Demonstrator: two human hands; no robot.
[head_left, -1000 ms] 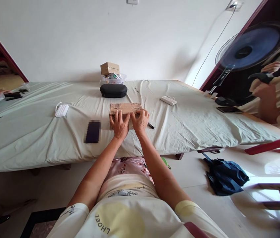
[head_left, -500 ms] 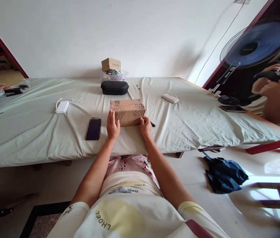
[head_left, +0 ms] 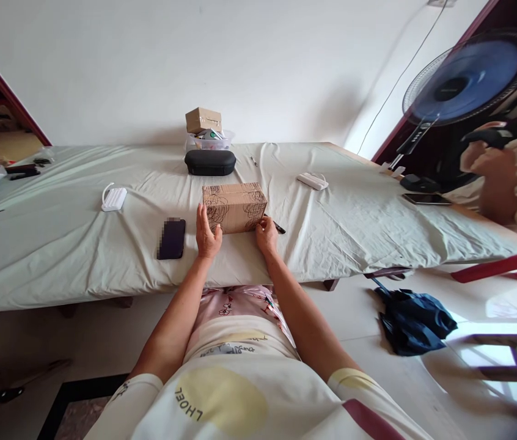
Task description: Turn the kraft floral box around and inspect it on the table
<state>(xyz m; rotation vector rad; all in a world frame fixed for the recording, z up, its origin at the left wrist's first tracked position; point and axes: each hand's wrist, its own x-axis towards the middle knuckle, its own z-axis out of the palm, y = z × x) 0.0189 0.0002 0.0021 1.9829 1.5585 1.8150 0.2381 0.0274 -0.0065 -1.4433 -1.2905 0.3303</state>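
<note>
A cardboard box (head_left: 235,211) with dark scribbled patterns on its faces sits on the cloth-covered table in front of me. My left hand (head_left: 208,235) lies along its left side, fingers straight and the thumb at the front face. At the lower right front corner, the bent fingers of my right hand (head_left: 266,234) grip the box; their tips are partly hidden. A dark pen-like object (head_left: 280,228) rests just right of that hand, partly covered by it. To the left of my left hand is a dark phone (head_left: 171,238), lying flat.
Behind the box are a black case (head_left: 210,162) and a plastic tub (head_left: 210,142) with a small carton (head_left: 203,120) on top. White devices (head_left: 114,198) lie on both sides. Other people's hands show at far left and right. A fan (head_left: 469,85) stands at right.
My right hand has shifted slightly left along the box's lower front corner, uncovering more of the dark pen-like object. The box and my left hand stay nearly the same; the view moved a little.
</note>
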